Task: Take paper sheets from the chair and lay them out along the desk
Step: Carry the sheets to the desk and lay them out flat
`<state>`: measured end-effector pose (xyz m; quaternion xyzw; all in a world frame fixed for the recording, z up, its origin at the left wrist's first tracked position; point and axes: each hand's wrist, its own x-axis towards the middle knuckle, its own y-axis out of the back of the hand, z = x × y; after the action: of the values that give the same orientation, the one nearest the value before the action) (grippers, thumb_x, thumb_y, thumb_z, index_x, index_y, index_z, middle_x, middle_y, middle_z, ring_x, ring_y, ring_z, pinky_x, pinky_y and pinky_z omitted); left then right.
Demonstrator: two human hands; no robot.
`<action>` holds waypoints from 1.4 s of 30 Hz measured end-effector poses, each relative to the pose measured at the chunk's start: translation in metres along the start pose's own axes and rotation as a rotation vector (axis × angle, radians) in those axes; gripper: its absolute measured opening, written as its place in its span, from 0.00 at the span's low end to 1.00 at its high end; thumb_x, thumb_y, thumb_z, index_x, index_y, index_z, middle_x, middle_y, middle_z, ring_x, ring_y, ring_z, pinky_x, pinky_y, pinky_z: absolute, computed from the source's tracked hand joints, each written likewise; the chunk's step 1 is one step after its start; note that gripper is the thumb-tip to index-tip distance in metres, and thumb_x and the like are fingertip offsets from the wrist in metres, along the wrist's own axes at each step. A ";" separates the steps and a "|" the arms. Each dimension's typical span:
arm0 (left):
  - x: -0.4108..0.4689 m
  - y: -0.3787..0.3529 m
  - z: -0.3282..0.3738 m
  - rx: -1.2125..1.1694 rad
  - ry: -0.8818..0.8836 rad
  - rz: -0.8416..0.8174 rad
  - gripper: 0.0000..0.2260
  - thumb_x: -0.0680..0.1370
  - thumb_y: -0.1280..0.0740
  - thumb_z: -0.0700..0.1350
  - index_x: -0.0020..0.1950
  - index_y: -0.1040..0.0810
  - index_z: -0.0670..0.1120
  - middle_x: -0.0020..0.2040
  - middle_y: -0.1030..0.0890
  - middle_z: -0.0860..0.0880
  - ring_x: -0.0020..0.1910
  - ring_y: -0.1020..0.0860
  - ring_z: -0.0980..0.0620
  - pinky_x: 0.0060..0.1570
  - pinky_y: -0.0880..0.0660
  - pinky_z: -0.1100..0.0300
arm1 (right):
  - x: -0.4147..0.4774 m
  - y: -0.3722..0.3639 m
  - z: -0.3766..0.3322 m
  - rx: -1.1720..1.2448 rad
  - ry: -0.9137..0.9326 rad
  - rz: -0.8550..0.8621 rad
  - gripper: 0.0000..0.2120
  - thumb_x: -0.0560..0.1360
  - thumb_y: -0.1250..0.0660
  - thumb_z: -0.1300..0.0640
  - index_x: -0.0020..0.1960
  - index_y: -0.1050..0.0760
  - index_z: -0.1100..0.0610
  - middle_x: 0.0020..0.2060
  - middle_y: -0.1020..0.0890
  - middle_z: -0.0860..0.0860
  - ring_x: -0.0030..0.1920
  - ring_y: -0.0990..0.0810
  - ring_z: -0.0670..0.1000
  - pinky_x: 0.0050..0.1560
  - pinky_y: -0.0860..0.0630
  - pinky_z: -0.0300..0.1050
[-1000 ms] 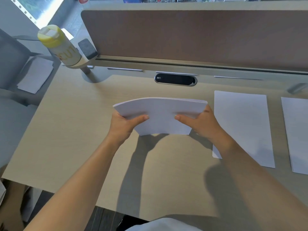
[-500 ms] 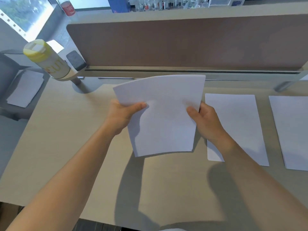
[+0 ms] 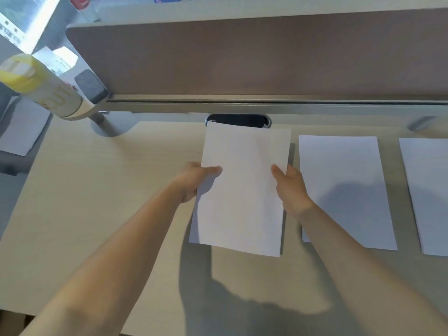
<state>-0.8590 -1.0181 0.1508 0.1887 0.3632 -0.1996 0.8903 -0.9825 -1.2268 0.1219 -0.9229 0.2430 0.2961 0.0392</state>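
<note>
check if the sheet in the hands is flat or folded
Flat, unfolded: the sheet shows straight edges and no crease, left hand and right hand pinching its sides.

One view, head-worn, wide-angle. It looks forward and steeply down onto the desk from the near edge and faces the brown divider along the far side. Range is close, within arm's reach. Both forearms enter from the bottom edge. The left grip and right grip sit near frame centre on the held sheet. The left margin catches a chair. The right margin cuts off the outermost sheet.
</note>
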 end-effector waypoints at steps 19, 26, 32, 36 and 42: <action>0.033 -0.008 -0.038 0.141 0.030 0.270 0.08 0.77 0.30 0.49 0.49 0.22 0.45 0.46 0.19 0.48 0.44 0.20 0.48 0.46 0.22 0.52 | 0.032 -0.006 0.027 -0.328 -0.206 0.081 0.41 0.68 0.25 0.48 0.75 0.40 0.55 0.53 0.24 0.45 0.44 0.23 0.42 0.56 0.23 0.50; 0.026 -0.010 -0.034 0.172 0.012 0.315 0.09 0.70 0.43 0.35 0.34 0.38 0.47 0.32 0.39 0.48 0.33 0.42 0.49 0.34 0.45 0.57 | 0.026 -0.008 0.030 -0.360 -0.217 0.086 0.30 0.67 0.30 0.43 0.65 0.29 0.54 0.53 0.21 0.47 0.55 0.20 0.54 0.60 0.23 0.55; 0.024 -0.015 -0.032 0.193 0.023 0.328 0.06 0.70 0.45 0.35 0.41 0.33 0.45 0.36 0.36 0.47 0.36 0.39 0.49 0.36 0.42 0.56 | 0.026 -0.008 0.028 -0.268 -0.223 0.063 0.34 0.67 0.32 0.43 0.71 0.29 0.50 0.62 0.22 0.44 0.57 0.22 0.49 0.60 0.24 0.50; 0.027 -0.017 -0.031 0.212 0.026 0.329 0.09 0.71 0.44 0.34 0.36 0.40 0.47 0.33 0.40 0.50 0.34 0.42 0.49 0.33 0.44 0.59 | 0.024 -0.010 0.030 -0.252 -0.202 0.068 0.33 0.68 0.32 0.44 0.72 0.30 0.50 0.64 0.24 0.43 0.58 0.23 0.48 0.58 0.25 0.47; 0.028 -0.016 -0.033 0.190 0.055 0.331 0.08 0.66 0.44 0.38 0.34 0.42 0.48 0.33 0.39 0.50 0.35 0.42 0.48 0.35 0.46 0.56 | 0.021 -0.010 0.026 -0.237 -0.201 0.077 0.32 0.66 0.33 0.43 0.69 0.28 0.49 0.59 0.23 0.42 0.57 0.22 0.48 0.58 0.23 0.48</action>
<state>-0.8676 -1.0223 0.1053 0.3344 0.3308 -0.0788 0.8789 -0.9768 -1.2213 0.0878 -0.8768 0.2364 0.4148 -0.0571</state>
